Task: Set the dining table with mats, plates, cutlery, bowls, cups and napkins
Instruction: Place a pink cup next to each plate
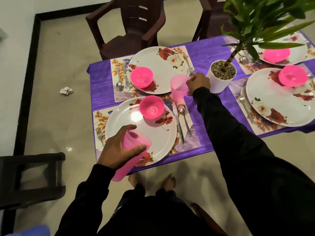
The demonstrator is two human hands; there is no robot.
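The translucent pink plastic cup (179, 87) looks smooth and faintly frosted. The 4 opaque pink plastic bowls (141, 77) are glossy. The round white floral plates (136, 126) have a hard, shiny glaze that catches the lamp glare. The steel spoons, knives and forks (182, 116) are polished metal. The purple cloth (201, 51) covering the counter has a satin sheen with fine creases. The beige floor tiles (59, 65) are glossy.

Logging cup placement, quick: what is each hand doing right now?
Left hand: holds a stack of pink cups over the near plate.
Right hand: grips the rim of a single pink cup.
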